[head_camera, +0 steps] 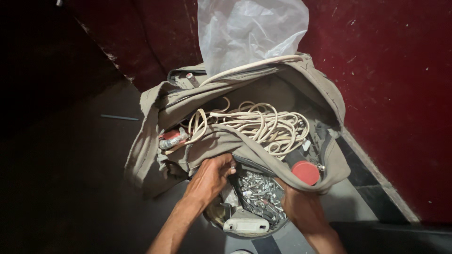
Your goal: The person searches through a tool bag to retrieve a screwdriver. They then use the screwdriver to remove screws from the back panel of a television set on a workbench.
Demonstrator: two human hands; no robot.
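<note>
A worn khaki canvas bag [310,89] stands open on a dark floor against a red wall. My left hand [210,178] grips the cloth edge of its front pocket and holds it apart. My right hand [301,207] reaches into the same pocket from the right, its fingers hidden under the cloth. Inside the pocket lies a heap of small silver screws and bits [260,193] and a white plastic part [246,225]. A coil of cream cable [263,123] fills the main compartment.
A tool with a red round cap [305,172] pokes out at the bag's right. A red and grey tool [172,139] lies at the left. A clear plastic bag [249,30] rises behind. The red wall [395,94] closes the right side.
</note>
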